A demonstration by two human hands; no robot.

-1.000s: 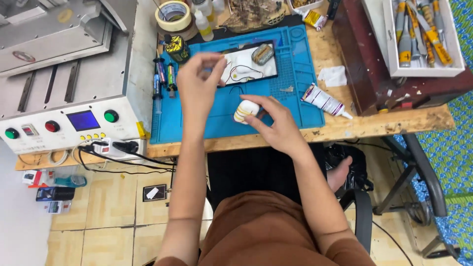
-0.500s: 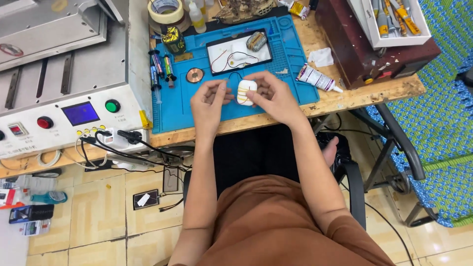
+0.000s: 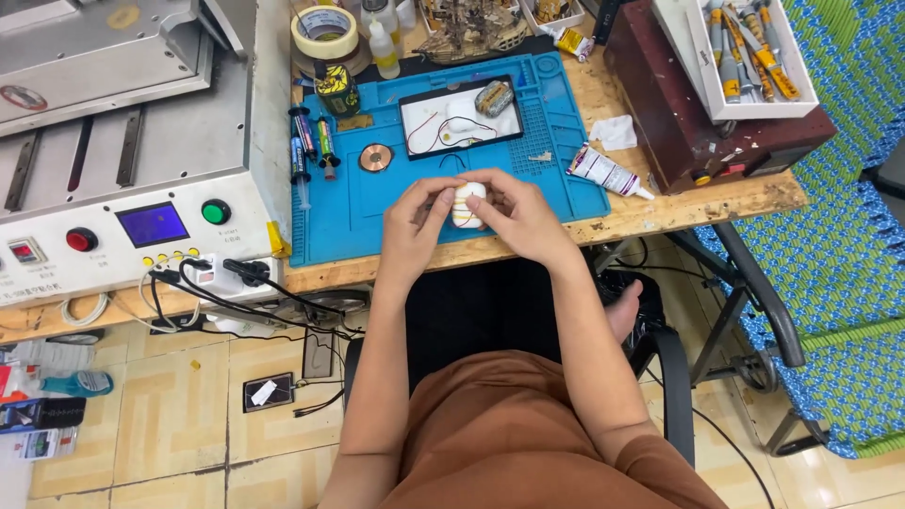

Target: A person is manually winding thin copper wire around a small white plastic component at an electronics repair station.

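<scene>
Centrally, a small white case point(image 3: 468, 205) with rounded corners is held between the 2 hands, just above the near edge of the blue work mat point(image 3: 377, 203). Thin yellowish lines are seen across its front, but whether they are wires or bands cannot be told. The left hand point(image 3: 419, 221) is closed on the case's left side, its fingers curled narrowly around it; the right hand point(image 3: 514, 209) is closed on the right side and top, fingers bent over it. Most of the case is hidden by the fingertips, so its back and underside are not shown.

Behind the hands, a black-rimmed white tray point(image 3: 460, 118) is laid on the mat, with thin wires and a small wound part inside; the details are too small to make out. A copper-coloured coil disc point(image 3: 374, 156) is seen left of the tray, and several pen-like tools point(image 3: 311, 141) are lined along the mat's left edge. A white tube point(image 3: 606, 172) is laid on the wooden bench point(image 3: 660, 203) just right of the mat. A roll of tape point(image 3: 323, 30) is set at the far edge. A grey machine point(image 3: 132, 170) with a small screen, a green knob and a red knob is placed at the left, cut off by the frame. A white bin of tools point(image 3: 745, 52) is partly cut off at the upper right.
</scene>
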